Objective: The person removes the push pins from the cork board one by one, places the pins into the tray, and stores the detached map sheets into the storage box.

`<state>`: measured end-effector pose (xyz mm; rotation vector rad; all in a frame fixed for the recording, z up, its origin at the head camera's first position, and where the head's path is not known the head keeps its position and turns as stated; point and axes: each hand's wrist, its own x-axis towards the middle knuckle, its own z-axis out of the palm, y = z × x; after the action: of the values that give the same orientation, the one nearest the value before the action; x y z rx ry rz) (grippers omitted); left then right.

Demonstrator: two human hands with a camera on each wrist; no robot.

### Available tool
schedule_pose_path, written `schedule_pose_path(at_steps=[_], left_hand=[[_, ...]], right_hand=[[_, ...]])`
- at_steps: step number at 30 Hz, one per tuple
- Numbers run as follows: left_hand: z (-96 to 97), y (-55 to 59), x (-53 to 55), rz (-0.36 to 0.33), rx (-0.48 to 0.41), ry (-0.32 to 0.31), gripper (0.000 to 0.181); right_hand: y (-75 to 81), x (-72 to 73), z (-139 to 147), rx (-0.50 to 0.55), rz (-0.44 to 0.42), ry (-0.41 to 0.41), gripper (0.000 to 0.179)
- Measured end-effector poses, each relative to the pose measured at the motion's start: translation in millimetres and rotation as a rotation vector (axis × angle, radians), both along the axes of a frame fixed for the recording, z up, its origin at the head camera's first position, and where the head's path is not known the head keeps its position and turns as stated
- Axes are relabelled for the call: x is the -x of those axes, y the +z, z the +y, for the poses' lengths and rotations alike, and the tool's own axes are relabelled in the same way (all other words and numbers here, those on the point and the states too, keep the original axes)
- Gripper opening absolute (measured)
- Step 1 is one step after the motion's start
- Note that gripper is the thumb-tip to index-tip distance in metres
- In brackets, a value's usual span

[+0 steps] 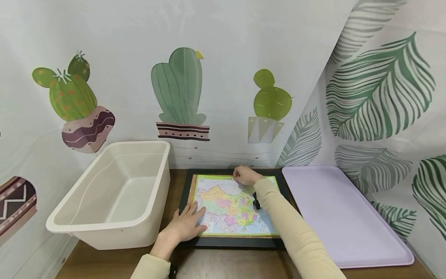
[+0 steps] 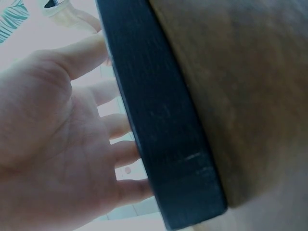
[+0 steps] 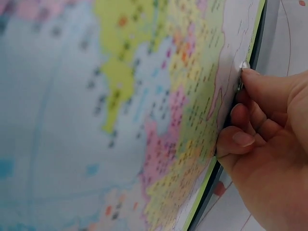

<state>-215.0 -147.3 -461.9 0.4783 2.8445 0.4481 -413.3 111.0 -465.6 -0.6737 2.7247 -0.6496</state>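
A colourful paper map (image 1: pixel 223 205) of China lies on a black-framed board (image 1: pixel 230 243), with brown backing showing along its left and bottom edges. My left hand (image 1: pixel 186 223) rests with spread fingers over the left side of the frame and the map's edge. In the left wrist view that hand (image 2: pixel 62 125) reaches past the dark frame (image 2: pixel 163 115), its fingertips hidden behind it. At the map's top edge my right hand (image 1: pixel 246 175) pinches a small clear pushpin (image 3: pixel 244 64) between thumb and finger. The other fingers of the right hand (image 3: pixel 269 130) are curled.
A deep white plastic tub (image 1: pixel 160 186) stands left of the board. To the right lies a flat lilac tray (image 1: pixel 348 217). All stand on a brown wooden table (image 1: pixel 223 263), backed by a white curtain (image 1: pixel 226 35) printed with cacti and leaves.
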Motion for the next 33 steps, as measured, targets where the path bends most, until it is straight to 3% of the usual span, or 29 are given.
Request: schedule_pose_path(at_steps=[19,33], left_hand=[[0.2,-0.4,0.3,-0.030,-0.014,0.009,0.064],[-0.7,0.2,0.5,-0.038,-0.029,0.002,0.064]], right_hand=[[4.5,1.4,2.0,0.030,-0.119,0.026,0.013],[2.5,-0.1,4.1,0.032,-0.089,0.045,0.015]])
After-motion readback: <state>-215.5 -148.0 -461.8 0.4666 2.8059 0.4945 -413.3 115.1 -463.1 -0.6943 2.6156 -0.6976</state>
